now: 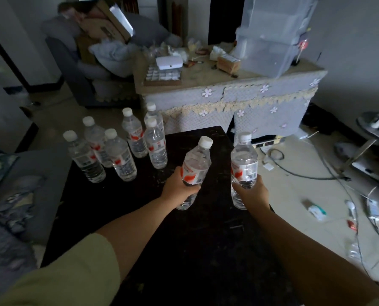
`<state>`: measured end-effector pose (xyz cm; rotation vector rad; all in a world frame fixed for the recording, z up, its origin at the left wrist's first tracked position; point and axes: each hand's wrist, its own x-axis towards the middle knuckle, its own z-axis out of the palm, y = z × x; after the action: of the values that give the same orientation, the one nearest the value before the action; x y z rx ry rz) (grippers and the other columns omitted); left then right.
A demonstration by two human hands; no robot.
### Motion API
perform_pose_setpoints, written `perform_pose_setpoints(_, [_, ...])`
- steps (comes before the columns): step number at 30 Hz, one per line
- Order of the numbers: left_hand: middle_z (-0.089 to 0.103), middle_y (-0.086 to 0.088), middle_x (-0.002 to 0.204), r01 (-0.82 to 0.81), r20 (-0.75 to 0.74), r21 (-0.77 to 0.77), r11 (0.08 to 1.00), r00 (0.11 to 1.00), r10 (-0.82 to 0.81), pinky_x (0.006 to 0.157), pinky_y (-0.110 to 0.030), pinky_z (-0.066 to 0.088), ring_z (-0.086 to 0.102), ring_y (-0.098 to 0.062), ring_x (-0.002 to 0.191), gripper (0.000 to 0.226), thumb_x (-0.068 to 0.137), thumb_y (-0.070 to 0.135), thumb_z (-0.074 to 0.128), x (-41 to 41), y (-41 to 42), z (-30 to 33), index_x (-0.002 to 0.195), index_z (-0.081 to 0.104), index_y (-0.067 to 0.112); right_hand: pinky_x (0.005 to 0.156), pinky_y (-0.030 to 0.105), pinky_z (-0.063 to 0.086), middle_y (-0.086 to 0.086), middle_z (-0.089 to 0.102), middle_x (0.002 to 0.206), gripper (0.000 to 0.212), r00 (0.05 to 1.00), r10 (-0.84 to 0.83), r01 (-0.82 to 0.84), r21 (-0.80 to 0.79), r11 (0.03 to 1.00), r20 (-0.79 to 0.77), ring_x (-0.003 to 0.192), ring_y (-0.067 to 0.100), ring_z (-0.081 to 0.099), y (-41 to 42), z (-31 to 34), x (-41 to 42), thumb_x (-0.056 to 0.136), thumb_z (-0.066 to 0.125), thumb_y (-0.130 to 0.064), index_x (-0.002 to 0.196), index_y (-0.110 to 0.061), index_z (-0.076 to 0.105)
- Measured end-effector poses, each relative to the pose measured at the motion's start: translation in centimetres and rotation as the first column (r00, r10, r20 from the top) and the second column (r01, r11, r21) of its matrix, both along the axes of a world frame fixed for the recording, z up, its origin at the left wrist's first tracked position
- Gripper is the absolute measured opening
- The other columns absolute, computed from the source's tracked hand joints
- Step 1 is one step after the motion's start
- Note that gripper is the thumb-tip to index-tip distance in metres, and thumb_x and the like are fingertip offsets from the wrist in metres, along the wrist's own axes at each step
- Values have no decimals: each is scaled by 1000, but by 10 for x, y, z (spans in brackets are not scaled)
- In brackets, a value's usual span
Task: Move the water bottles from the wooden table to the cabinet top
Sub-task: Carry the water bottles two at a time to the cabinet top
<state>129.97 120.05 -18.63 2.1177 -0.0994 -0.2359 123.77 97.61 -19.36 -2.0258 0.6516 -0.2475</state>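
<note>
My left hand (178, 189) grips a clear water bottle (196, 164) with a white cap and red label, tilted a little to the right above the dark wooden table (206, 239). Around the lower half of a second, upright bottle (244, 160) my right hand (251, 193) is closed, near the table's right edge. Several more bottles (120, 151) stand in a cluster on the table's far left. Beyond the table is the cabinet top (206, 78), draped with a lace cloth with flowers.
On the cabinet sit a clear plastic drawer unit (274, 36), a white case (169, 62), a compartment tray (163, 76) and small clutter. A sofa with boxes stands at the back left. Cables and small items litter the floor at right.
</note>
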Motion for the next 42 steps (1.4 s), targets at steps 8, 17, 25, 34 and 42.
perform_pose_setpoints(8, [56, 12, 97, 81, 29, 20, 997, 996, -81, 76, -24, 40, 56, -9, 87, 65, 66, 33, 83, -23, -38, 27, 119, 46, 22, 76, 30, 45, -2, 61, 96, 54, 992, -115, 115, -2, 993, 43, 85, 17, 58, -25, 28, -63, 74, 79, -34, 118, -17, 52])
perform_pose_setpoints(17, [60, 11, 92, 305, 34, 21, 952, 952, -306, 74, -23, 45, 59, -11, 80, 63, 63, 31, 84, -81, -164, 45, 115, 50, 23, 75, 27, 39, 1, 63, 103, 58, 916, -398, 397, 27, 918, 56, 85, 15, 54, -106, 42, -172, 73, 80, -32, 120, -15, 52])
perform_pose_setpoints(25, [56, 19, 81, 553, 16, 3, 833, 833, -553, 57, -15, 37, 53, -2, 69, 51, 62, 36, 80, -207, -311, 60, 100, 46, 33, 76, 28, 41, 5, 66, 107, 57, 777, -629, 629, 11, 777, 11, 100, 26, 63, -204, 53, -338, 72, 80, -33, 120, -15, 53])
perform_pose_setpoints(34, [65, 3, 101, 779, 10, 11, 627, 626, -779, 77, -27, 49, 62, -21, 88, 52, 66, 36, 81, -384, -444, 64, 105, 48, 27, 78, 29, 44, 9, 67, 113, 59, 598, -800, 799, -43, 600, -43, 95, 24, 61, -290, 59, -539, 73, 81, -31, 121, -12, 53])
perform_pose_setpoints(42, [64, -1, 115, 889, -60, 32, 457, 458, -887, 85, -29, 49, 62, -24, 100, 63, 67, 33, 81, -485, -510, 50, 120, 50, 20, 79, 31, 45, 9, 67, 111, 54, 413, -902, 905, -57, 422, -124, 101, 29, 62, -310, 45, -656, 73, 79, -32, 116, -12, 53])
